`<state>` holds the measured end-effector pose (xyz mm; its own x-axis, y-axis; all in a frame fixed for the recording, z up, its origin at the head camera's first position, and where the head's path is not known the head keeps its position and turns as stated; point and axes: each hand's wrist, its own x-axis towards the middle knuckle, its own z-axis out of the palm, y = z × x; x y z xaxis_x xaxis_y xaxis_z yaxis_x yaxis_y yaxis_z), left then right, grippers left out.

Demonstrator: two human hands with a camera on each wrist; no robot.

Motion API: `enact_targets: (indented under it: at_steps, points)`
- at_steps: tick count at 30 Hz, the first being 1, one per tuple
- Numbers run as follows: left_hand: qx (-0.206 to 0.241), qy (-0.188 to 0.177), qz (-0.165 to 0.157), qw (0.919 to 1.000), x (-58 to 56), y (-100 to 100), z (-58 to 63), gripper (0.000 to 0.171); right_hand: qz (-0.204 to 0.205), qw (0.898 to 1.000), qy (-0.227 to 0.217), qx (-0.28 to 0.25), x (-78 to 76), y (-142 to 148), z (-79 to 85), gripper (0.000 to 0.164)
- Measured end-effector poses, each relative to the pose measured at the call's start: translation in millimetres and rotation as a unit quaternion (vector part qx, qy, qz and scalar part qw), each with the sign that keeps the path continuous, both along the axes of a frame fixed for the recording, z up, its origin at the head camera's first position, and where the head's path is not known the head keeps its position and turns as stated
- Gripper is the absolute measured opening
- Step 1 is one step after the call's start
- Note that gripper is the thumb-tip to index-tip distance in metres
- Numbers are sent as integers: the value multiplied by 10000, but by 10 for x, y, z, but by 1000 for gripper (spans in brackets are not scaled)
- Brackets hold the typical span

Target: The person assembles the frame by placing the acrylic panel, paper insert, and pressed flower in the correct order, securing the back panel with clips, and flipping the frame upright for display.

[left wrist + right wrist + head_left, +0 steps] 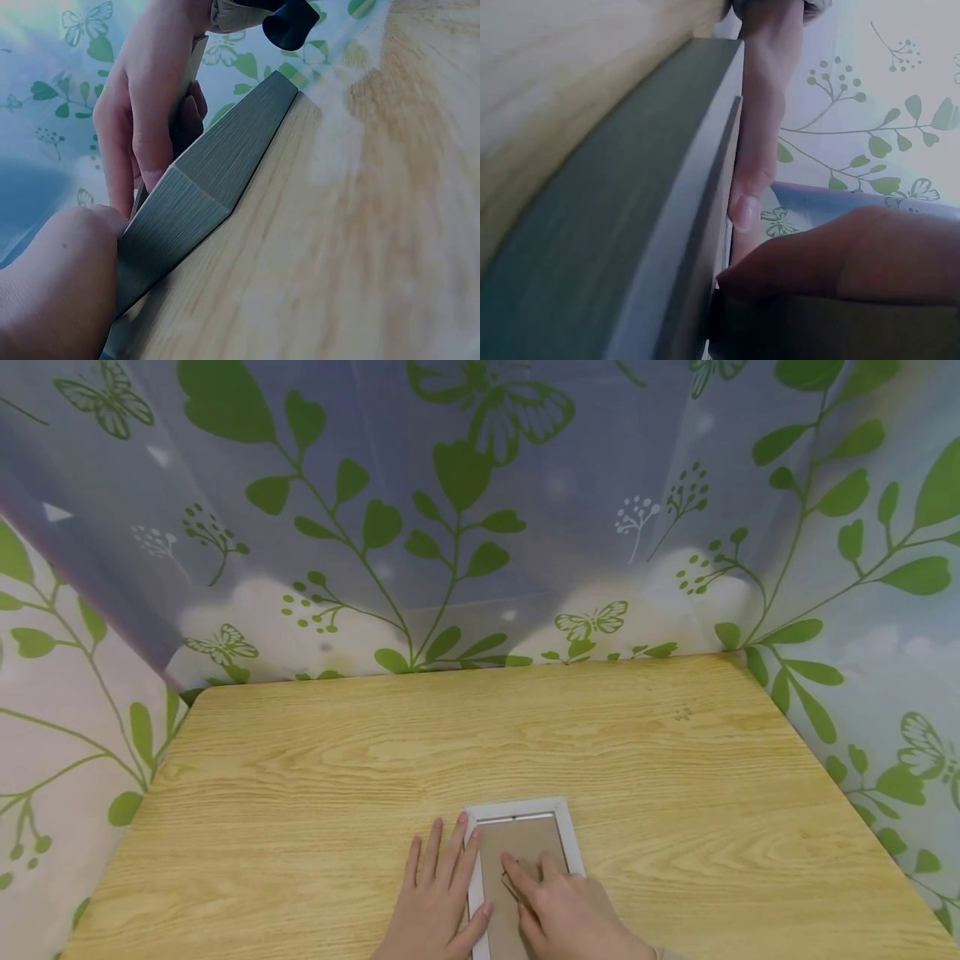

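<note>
A picture frame (572, 839) with a pale rim lies back side up on the table, its brown backing board (495, 843) showing. Spread over its left rim, my left hand (438, 885) rests with fingers straight and thumb against the near part of that edge. My right hand (570, 906) is over the backing, its index finger pointing down to the board near a dark slit. Between that hand's fingers and thumb is a flat stand leg (193, 67), raised from the back. From the right wrist, the stand leg (855, 330) appears as a dark panel under the hand.
The wood-grain table (300, 760) stretches beyond and to both sides of the frame. A curtain (600, 527) printed with green leaves and butterflies hangs behind the table and along both sides. A small dark mark (682, 714) shows on the tabletop at the far right.
</note>
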<state>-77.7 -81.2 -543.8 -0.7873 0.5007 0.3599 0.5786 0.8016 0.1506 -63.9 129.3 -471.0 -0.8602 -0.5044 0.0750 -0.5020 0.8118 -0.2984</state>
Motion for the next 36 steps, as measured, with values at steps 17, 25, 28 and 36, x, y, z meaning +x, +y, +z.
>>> enact_targets:
  at_steps: [17,25,28,36]
  points:
    - [-222,-36,94,9997,-7,7,-18,77,-131,9998,-97,81,44,1,-35,58]
    - [-93,56,39,9999,-21,13,-32,77,-327,9987,368,116,210,108,-13,53]
    - [-127,119,56,9998,-24,6,-37,77,-226,9980,585,-66,227,190,-3,40]
    - [-109,74,28,9999,-22,-10,-27,77,561,9942,460,-798,141,423,-61,33]
